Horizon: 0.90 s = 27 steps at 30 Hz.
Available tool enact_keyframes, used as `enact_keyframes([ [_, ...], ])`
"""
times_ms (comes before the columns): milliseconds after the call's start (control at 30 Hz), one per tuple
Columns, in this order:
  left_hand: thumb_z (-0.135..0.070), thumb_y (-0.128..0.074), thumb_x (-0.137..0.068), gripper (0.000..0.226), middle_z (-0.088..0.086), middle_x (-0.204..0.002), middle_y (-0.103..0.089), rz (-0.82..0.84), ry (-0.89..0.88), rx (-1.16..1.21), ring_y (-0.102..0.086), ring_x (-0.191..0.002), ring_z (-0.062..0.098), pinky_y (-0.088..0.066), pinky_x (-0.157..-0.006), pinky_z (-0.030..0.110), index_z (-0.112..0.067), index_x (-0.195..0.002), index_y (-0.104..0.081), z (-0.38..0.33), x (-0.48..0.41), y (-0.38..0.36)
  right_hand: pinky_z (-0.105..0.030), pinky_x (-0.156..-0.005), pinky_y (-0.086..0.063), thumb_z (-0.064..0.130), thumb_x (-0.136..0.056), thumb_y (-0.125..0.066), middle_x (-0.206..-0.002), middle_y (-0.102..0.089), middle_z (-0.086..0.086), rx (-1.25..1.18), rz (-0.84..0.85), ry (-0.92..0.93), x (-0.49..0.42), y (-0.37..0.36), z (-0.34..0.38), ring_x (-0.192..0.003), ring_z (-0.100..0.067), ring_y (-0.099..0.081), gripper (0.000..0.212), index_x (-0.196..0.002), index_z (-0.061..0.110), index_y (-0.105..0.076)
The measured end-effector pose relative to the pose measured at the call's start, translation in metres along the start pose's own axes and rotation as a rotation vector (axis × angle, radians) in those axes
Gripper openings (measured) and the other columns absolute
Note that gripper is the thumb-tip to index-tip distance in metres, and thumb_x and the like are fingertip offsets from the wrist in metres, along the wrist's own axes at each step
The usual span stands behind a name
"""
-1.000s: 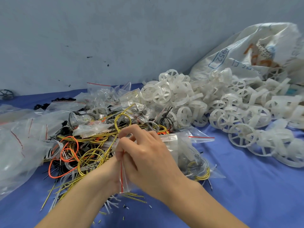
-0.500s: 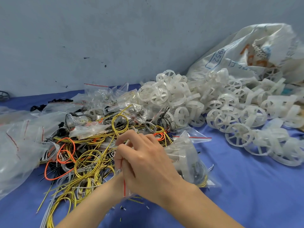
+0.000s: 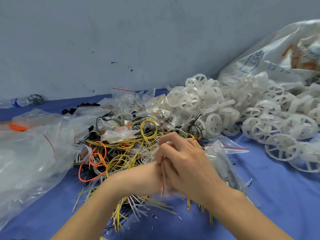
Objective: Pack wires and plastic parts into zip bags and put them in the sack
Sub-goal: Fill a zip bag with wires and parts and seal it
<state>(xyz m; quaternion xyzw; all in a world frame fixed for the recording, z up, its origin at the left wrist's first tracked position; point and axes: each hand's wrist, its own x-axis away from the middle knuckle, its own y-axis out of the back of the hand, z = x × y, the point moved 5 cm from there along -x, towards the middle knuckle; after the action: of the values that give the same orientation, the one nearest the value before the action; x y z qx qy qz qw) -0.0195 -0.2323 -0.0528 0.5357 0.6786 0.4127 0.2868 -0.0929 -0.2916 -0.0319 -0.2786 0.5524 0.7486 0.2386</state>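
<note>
- Step in hand, as judged: closing a filled zip bag (image 3: 223, 163), which lies just right of frame centre on the blue cloth (image 3: 268, 196).
- Right hand (image 3: 188, 167): fingers curled, pinching the bag's red-striped mouth.
- Left hand (image 3: 147, 175): meets that mouth from the left. Its fingers are hidden, so the grip cannot be told.
- Loose wires (image 3: 121, 153) lie centre-left.
- Next move calls for pressing the strip fully shut, then carrying the bag to the sack (image 3: 277, 54) at upper right.

We see yellow wires (image 3: 121, 144) striped black and an orange wire (image 3: 97, 165) on our blue tabletop (image 3: 277, 196). The plastic wheels (image 3: 214, 108) are milky white; clear zip bags (image 3: 223, 144) carry red strips, the white sack (image 3: 277, 54) blue and orange print
</note>
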Motion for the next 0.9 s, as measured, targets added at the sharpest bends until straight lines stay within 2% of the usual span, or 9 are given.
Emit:
enact_keyframes([
  [67,-0.014,-0.051,-0.098,0.018,0.008,-0.1,-0.07,0.22,0.161,0.303,-0.061,-0.085,0.004,-0.048,-0.075,0.009,-0.005,-0.105,-0.066,0.01,0.008,0.002,-0.041,-0.077,-0.045,0.015,-0.088,-0.045,-0.109,-0.059,0.0,0.022,0.004,-0.017,0.001,-0.001,-0.003,-0.081,-0.018,-0.058,0.014,-0.085,0.018,-0.059],
  [167,-0.017,-0.048,-0.102,0.023,0.006,-0.107,-0.073,0.152,0.228,0.547,-0.07,-0.099,0.016,-0.056,-0.085,0.026,-0.011,-0.115,-0.066,0.04,0.022,0.03,-0.04,-0.075,-0.046,0.019,-0.091,-0.043,-0.109,-0.058,0.002,0.058,0.012,-0.033,0.003,-0.004,-0.004,-0.079,-0.016,-0.056,0.017,-0.085,0.019,-0.058],
  [367,-0.015,-0.047,-0.102,0.022,0.007,-0.091,-0.074,-0.667,0.449,0.523,-0.069,-0.071,0.016,-0.058,-0.06,0.028,-0.013,-0.113,-0.065,0.123,0.066,0.107,-0.041,-0.076,-0.046,0.019,-0.091,-0.041,-0.108,-0.056,0.003,0.053,0.038,-0.01,0.004,-0.01,-0.002,-0.079,-0.016,-0.059,0.018,-0.086,0.02,-0.058],
  [500,-0.018,-0.047,-0.099,0.019,0.006,-0.105,-0.069,-0.947,0.575,0.252,-0.062,-0.09,0.019,-0.051,-0.08,0.036,-0.022,-0.106,-0.064,0.167,0.091,0.117,-0.04,-0.076,-0.047,0.021,-0.093,-0.041,-0.109,-0.057,0.002,0.124,0.064,0.004,0.005,-0.011,-0.008,-0.079,-0.018,-0.058,0.018,-0.086,0.019,-0.057],
  [567,-0.021,-0.047,-0.099,0.02,0.006,-0.11,-0.067,-0.953,0.602,0.169,-0.061,-0.094,0.019,-0.047,-0.083,0.035,-0.024,-0.109,-0.065,0.176,0.095,0.114,-0.039,-0.076,-0.046,0.023,-0.094,-0.041,-0.11,-0.057,0.002,0.154,0.068,0.007,0.004,-0.01,-0.013,-0.078,-0.019,-0.058,0.019,-0.086,0.019,-0.057],
  [667,-0.023,-0.045,-0.101,0.029,0.004,-0.114,-0.066,-0.853,0.597,0.067,-0.059,-0.081,0.009,-0.043,-0.077,0.032,-0.023,-0.125,-0.061,0.181,0.091,0.105,-0.034,-0.076,-0.043,0.023,-0.094,-0.041,-0.109,-0.057,0.002,0.177,0.057,0.018,0.002,-0.008,-0.019,-0.08,-0.019,-0.058,0.019,-0.085,0.019,-0.057],
  [767,-0.02,-0.043,-0.101,0.036,0.003,-0.109,-0.066,-0.776,0.567,-0.008,-0.058,-0.077,0.014,-0.043,-0.067,0.027,-0.022,-0.135,-0.056,0.179,0.083,0.099,-0.031,-0.075,-0.041,0.023,-0.095,-0.041,-0.109,-0.057,0.003,0.176,0.051,0.007,0.0,-0.007,-0.023,-0.077,-0.017,-0.055,0.018,-0.085,0.02,-0.056],
  [800,-0.018,-0.042,-0.102,0.037,0.003,-0.113,-0.063,-0.756,0.553,-0.019,-0.059,-0.083,0.015,-0.043,-0.069,0.026,-0.021,-0.137,-0.054,0.179,0.08,0.098,-0.032,-0.075,-0.042,0.023,-0.095,-0.04,-0.109,-0.056,0.004,0.168,0.049,0.001,0.001,-0.008,-0.023,-0.076,-0.017,-0.055,0.018,-0.085,0.02,-0.056],
  [900,-0.014,-0.041,-0.102,0.038,0.01,-0.135,-0.054,-0.699,0.515,-0.067,-0.049,-0.123,0.027,-0.038,-0.098,0.035,-0.015,-0.139,-0.052,0.18,0.069,0.093,-0.037,-0.075,-0.045,0.022,-0.093,-0.041,-0.109,-0.056,0.004,0.14,0.037,-0.012,0.005,-0.008,-0.019,-0.076,-0.019,-0.058,0.018,-0.085,0.02,-0.057],
])
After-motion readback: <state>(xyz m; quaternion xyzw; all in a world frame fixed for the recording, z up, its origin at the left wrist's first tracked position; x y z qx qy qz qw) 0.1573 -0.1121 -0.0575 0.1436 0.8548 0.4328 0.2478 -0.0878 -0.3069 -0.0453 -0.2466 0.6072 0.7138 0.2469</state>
